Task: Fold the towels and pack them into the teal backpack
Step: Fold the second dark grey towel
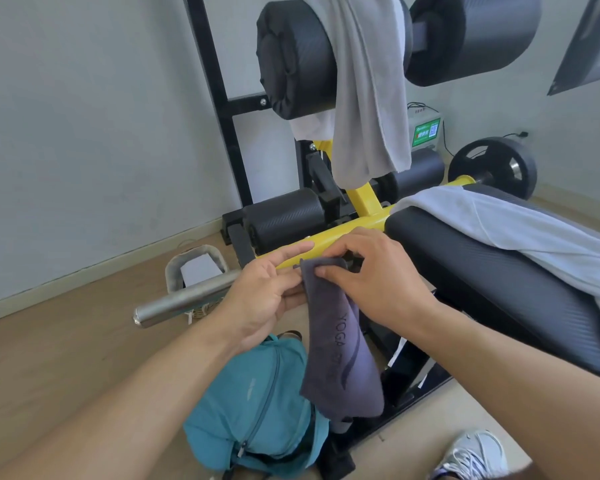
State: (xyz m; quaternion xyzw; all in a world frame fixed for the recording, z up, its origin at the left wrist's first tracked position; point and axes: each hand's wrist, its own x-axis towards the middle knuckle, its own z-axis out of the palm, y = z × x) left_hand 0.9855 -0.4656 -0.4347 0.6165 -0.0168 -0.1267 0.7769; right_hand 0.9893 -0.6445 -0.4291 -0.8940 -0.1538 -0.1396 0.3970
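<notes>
Above the teal backpack [257,407] on bare floor beside the bench [499,289], both hands, left hand [267,292] and right hand [374,275], pinch the dark towel [336,344] by its top edge, hanging free.

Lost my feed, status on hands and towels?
Both hands, left and right, pinch dark towel top edge. Teal backpack below on floor. Two grey towels unpacked. Nothing blocking.

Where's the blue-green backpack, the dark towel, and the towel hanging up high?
backpack [253,403]: head view, on its teal front panel.
dark towel [340,358]: head view, middle of the hanging cloth.
grey towel [368,109]: head view, on the draped part over the roller.
</notes>
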